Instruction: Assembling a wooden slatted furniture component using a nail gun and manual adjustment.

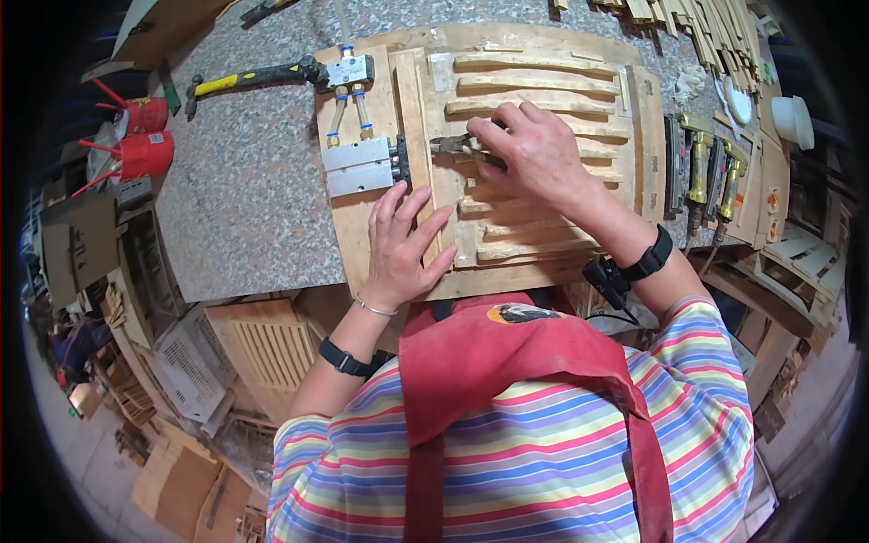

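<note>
1. The hands are apart, both over the wooden jig [356,217] that lies on the speckled stone tabletop [244,204], in front of the person.
2. The right hand [534,154] is clamped around the dark handles of the pliers [450,145], whose metal head points left toward the long wooden bar [415,113]. Whether the head grips anything is too small to tell.
3. The left hand [405,242] lies palm down with fingers spread, its fingertips at the lower part of that bar, just below the black end of the pneumatic cylinder [358,165].
4. Pale, slightly curved wooden slats [534,85] lie in a row, one below another, across the jig to the right of the bar; the right hand and forearm cover parts of several.
5. Two short tubes [360,110] with blue collars join the silver cylinder to the valve block [350,71] above it.
6. A hammer [243,83] with a yellow and black handle lies left of the valve block, its far end just beside it.
7. Two red cans [147,155] stand at the left, beyond the tabletop's edge.
8. Loose wood strips [720,41] are piled at the upper right.
</note>
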The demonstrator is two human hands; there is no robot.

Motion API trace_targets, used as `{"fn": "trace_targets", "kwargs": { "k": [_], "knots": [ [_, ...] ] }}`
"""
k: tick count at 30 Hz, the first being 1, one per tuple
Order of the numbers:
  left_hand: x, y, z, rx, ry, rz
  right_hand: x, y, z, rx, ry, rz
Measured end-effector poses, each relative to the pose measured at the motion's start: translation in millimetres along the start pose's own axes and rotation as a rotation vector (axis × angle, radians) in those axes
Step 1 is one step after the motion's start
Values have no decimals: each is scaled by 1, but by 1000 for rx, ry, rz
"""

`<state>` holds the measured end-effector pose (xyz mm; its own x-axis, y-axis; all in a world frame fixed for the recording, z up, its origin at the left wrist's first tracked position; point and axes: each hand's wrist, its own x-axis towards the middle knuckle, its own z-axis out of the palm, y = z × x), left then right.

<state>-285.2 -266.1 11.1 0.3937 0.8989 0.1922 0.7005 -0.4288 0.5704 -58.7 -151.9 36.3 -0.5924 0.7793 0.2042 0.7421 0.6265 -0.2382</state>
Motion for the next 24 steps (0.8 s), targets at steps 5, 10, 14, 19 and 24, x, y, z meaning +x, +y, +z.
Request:
{"fn": "trace_targets", "kwargs": {
  "k": [5,10,14,19,24],
  "knots": [
    [1,2,1,-4,9,-7,-3,4,1,60,-72,12],
    [0,0,0,-13,11,-16,4,6,-13,55,-222,19],
    [0,-2,-1,-1,13,2,9,11,-31,63,-416,59],
    [-2,-1,-2,12,37,-10,-11,11,-37,896,-492,527],
    [0,1,-2,19,27,-8,-15,4,-41,1386,-644,547]
  ]
}}
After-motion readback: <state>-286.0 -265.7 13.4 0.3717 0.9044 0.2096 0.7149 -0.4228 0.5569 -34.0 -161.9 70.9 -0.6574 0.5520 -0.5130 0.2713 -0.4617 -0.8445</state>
